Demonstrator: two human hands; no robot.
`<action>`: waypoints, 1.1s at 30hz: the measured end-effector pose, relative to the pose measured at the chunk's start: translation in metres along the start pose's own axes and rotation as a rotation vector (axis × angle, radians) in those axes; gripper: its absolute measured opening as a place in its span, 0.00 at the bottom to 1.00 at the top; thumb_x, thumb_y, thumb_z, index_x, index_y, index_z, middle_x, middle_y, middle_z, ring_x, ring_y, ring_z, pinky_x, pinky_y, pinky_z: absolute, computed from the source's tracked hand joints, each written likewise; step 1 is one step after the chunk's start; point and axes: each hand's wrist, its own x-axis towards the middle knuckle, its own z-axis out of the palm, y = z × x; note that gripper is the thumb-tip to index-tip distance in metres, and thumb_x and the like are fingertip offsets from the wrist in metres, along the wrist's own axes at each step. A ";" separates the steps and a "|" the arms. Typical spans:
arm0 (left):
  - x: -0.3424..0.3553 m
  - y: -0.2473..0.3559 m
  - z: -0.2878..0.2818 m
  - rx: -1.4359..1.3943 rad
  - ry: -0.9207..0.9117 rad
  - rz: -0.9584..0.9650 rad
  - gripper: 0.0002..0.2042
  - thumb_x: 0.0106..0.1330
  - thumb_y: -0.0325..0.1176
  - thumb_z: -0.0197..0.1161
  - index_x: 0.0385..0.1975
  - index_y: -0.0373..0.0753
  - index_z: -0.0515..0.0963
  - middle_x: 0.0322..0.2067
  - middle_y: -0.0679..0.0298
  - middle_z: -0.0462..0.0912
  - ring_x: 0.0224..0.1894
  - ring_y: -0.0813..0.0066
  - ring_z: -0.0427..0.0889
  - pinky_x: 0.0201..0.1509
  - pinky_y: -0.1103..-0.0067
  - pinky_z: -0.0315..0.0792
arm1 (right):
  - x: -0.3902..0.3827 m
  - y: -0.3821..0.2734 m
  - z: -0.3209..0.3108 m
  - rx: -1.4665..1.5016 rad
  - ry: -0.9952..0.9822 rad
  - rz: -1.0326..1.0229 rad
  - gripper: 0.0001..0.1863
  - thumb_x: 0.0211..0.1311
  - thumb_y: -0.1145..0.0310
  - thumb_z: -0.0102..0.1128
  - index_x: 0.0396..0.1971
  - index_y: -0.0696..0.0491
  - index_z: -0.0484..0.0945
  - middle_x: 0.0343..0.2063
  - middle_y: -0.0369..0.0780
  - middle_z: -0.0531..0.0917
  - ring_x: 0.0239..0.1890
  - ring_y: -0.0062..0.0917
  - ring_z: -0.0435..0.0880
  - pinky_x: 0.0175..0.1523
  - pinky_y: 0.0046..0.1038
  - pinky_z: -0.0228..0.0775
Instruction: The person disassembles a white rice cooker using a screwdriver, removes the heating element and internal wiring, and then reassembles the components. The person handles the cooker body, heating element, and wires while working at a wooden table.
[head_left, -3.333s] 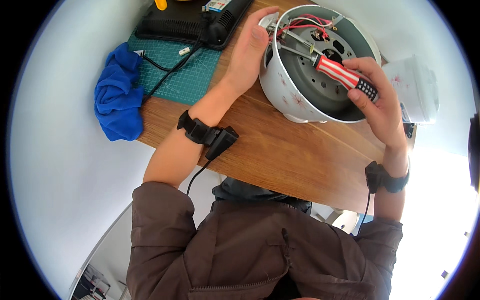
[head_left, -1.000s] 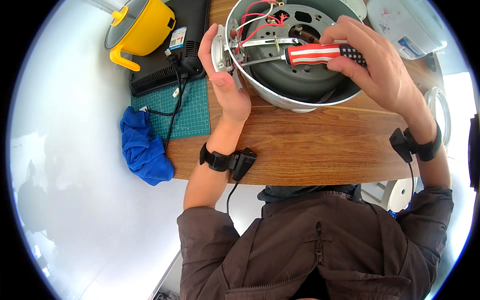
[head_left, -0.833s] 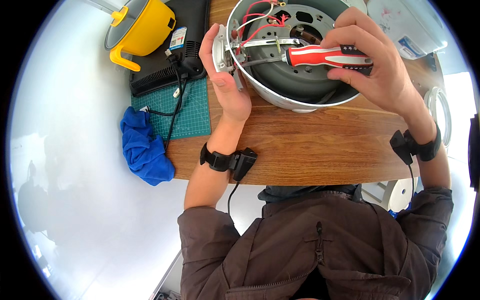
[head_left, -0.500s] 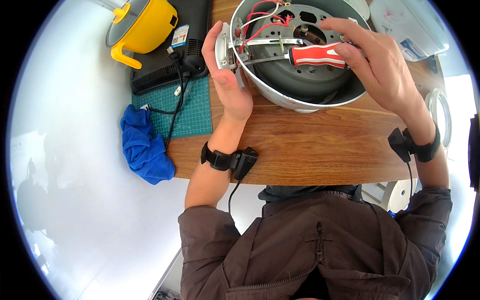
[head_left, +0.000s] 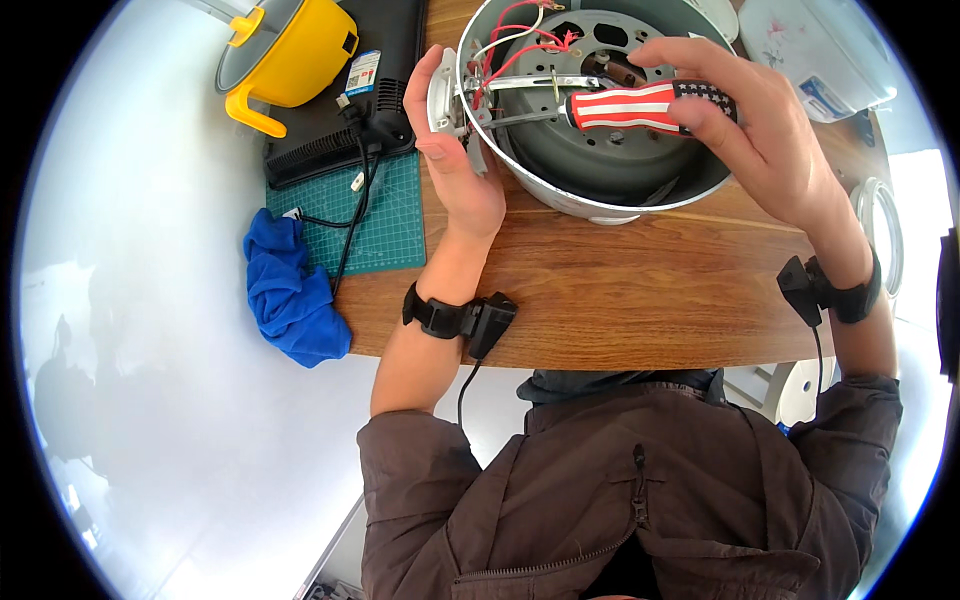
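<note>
a brown wood-grain table (head_left: 620,300) carries the things. a green gridded mat (head_left: 395,230) lies flat on its left part, with a black cord (head_left: 350,232) running across and a black appliance (head_left: 310,158) over the mat's far side. a blue cloth (head_left: 290,300) lies crumpled at the table's left edge. a round pale pot (head_left: 560,202) sits toward the back, a whitish tub (head_left: 810,55) to its right.

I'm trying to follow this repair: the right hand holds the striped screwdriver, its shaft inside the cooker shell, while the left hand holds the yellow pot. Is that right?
Not quite: the left hand isn't on the yellow pot. The head view shows it cupping the white plastic fitting at the cooker shell's side. The rest stands.
</note>
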 end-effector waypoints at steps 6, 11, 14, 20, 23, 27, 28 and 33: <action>0.001 0.001 0.000 -0.005 -0.001 -0.009 0.50 0.68 0.79 0.43 0.76 0.39 0.54 0.69 0.55 0.67 0.71 0.62 0.69 0.75 0.65 0.65 | 0.004 0.008 0.007 -0.003 0.136 -0.186 0.28 0.64 0.62 0.70 0.62 0.55 0.76 0.45 0.41 0.84 0.42 0.31 0.83 0.53 0.32 0.76; 0.001 0.000 -0.001 -0.013 0.014 -0.030 0.50 0.67 0.79 0.43 0.76 0.41 0.55 0.68 0.57 0.70 0.70 0.63 0.72 0.73 0.66 0.68 | -0.002 0.001 0.003 0.062 0.010 0.038 0.27 0.65 0.63 0.68 0.62 0.55 0.76 0.48 0.43 0.82 0.49 0.32 0.82 0.56 0.32 0.74; 0.000 -0.003 -0.006 -0.024 0.003 -0.023 0.49 0.68 0.78 0.43 0.75 0.42 0.56 0.68 0.58 0.71 0.69 0.65 0.72 0.72 0.67 0.69 | 0.002 0.003 0.003 -0.045 0.048 -0.100 0.26 0.68 0.59 0.64 0.62 0.55 0.76 0.49 0.44 0.82 0.50 0.33 0.82 0.57 0.32 0.74; -0.001 -0.012 -0.008 -0.027 -0.036 0.089 0.44 0.76 0.70 0.42 0.75 0.35 0.55 0.67 0.54 0.67 0.70 0.66 0.68 0.74 0.70 0.61 | 0.004 -0.002 0.013 -0.104 0.178 -0.189 0.25 0.77 0.53 0.55 0.63 0.55 0.76 0.43 0.45 0.84 0.44 0.34 0.84 0.52 0.32 0.76; -0.001 -0.010 -0.012 0.046 -0.036 0.142 0.43 0.77 0.69 0.40 0.76 0.35 0.54 0.68 0.54 0.66 0.70 0.66 0.67 0.75 0.70 0.59 | -0.001 -0.006 0.010 -0.079 0.074 -0.071 0.25 0.73 0.58 0.62 0.65 0.51 0.74 0.42 0.47 0.85 0.42 0.37 0.83 0.49 0.33 0.77; 0.000 -0.009 -0.010 0.060 -0.045 0.160 0.43 0.77 0.69 0.40 0.76 0.35 0.54 0.68 0.53 0.66 0.70 0.65 0.67 0.75 0.70 0.60 | 0.002 -0.008 0.013 -0.111 0.129 -0.132 0.25 0.66 0.71 0.67 0.64 0.49 0.76 0.42 0.44 0.85 0.43 0.35 0.83 0.52 0.34 0.76; 0.001 -0.008 -0.008 0.047 -0.049 0.154 0.43 0.77 0.69 0.40 0.76 0.35 0.54 0.68 0.53 0.66 0.70 0.65 0.67 0.75 0.69 0.60 | 0.004 -0.003 0.014 -0.088 0.169 -0.187 0.25 0.66 0.72 0.67 0.63 0.49 0.76 0.42 0.42 0.84 0.42 0.34 0.83 0.51 0.33 0.76; 0.000 -0.005 -0.010 0.060 -0.053 0.140 0.43 0.77 0.69 0.40 0.76 0.37 0.54 0.68 0.53 0.67 0.69 0.65 0.68 0.74 0.69 0.62 | 0.007 -0.008 0.014 0.017 0.172 -0.140 0.27 0.60 0.78 0.70 0.60 0.52 0.78 0.44 0.39 0.83 0.44 0.29 0.83 0.53 0.29 0.75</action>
